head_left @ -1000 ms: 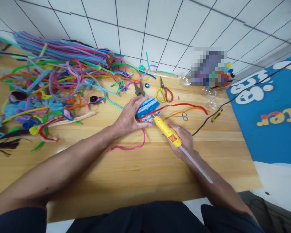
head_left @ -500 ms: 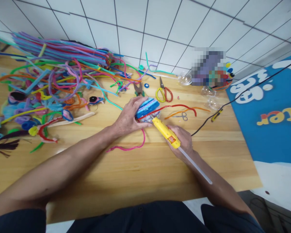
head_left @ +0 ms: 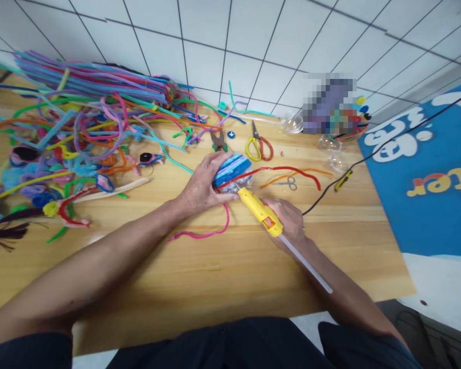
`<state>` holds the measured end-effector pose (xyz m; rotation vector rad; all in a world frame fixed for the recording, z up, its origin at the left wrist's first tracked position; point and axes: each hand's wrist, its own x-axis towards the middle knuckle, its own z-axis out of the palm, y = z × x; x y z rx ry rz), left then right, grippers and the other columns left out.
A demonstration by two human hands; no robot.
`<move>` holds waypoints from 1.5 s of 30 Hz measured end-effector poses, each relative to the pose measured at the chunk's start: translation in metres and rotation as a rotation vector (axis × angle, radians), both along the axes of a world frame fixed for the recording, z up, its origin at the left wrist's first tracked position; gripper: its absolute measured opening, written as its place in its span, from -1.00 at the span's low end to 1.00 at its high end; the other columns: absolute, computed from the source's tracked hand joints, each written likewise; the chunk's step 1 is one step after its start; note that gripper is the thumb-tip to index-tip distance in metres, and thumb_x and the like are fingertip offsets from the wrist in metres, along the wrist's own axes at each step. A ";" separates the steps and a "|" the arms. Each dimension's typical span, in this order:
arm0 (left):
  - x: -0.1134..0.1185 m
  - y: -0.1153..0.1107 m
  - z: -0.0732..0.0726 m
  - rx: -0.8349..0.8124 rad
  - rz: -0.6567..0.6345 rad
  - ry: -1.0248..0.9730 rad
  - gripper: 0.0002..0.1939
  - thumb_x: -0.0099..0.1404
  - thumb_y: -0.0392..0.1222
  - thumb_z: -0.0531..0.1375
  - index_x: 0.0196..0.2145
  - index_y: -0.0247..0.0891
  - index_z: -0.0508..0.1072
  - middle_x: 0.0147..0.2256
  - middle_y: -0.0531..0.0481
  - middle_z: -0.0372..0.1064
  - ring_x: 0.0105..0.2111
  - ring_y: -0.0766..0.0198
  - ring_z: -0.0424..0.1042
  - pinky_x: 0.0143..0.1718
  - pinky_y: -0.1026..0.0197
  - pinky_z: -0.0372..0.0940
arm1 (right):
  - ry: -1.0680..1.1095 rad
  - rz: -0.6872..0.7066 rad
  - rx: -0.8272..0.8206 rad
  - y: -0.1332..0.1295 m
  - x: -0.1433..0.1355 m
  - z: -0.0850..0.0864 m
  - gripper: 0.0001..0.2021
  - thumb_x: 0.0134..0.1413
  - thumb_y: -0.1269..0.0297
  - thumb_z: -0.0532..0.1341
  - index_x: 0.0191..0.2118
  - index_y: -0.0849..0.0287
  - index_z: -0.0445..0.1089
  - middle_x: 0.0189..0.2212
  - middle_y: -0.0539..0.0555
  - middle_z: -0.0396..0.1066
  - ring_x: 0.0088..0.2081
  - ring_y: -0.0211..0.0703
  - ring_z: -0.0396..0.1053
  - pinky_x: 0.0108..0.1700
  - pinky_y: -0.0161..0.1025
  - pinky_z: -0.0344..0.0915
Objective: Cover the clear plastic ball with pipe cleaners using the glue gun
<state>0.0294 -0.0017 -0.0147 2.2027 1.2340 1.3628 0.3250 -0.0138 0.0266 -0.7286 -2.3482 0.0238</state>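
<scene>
My left hand [head_left: 203,185] is closed around a clear rounded piece partly covered with blue and lilac pipe cleaners [head_left: 233,170]. A red pipe cleaner [head_left: 280,168] lies across that piece, its loose end reaching out to the right. My right hand [head_left: 288,219] grips a yellow hot glue gun [head_left: 259,208], with a pale glue stick [head_left: 306,264] sticking out of its back end. The gun's nozzle points at the clear side of the piece, just below the red strand. Whether the tip touches it I cannot tell. Under my left hand a pink pipe cleaner [head_left: 203,236] curls on the table.
Pliers [head_left: 218,139], yellow-and-red scissors [head_left: 258,146] and small scissors [head_left: 291,183] lie beyond my hands. A tangle of pipe cleaners [head_left: 80,138] fills the left, a bundle [head_left: 96,82] behind it. Clear domes [head_left: 292,123], a cutter [head_left: 343,181] and a black cord [head_left: 330,187] are at right.
The glue gun's nozzle has shifted slightly left along the piece, below the red pipe cleaner. The red strand's loose end has swung a little right and down. Both hands keep their holds.
</scene>
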 end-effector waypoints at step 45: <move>0.000 -0.001 0.002 -0.010 0.006 0.013 0.14 0.22 0.23 0.54 0.55 0.06 0.07 0.38 -0.27 0.28 0.39 -0.23 0.34 0.40 -0.36 0.34 | -0.061 -0.055 0.014 -0.003 -0.002 0.009 -0.66 0.56 0.24 0.09 0.27 0.11 0.44 -0.21 0.14 0.61 -0.25 -0.02 0.50 -0.14 -0.09 0.41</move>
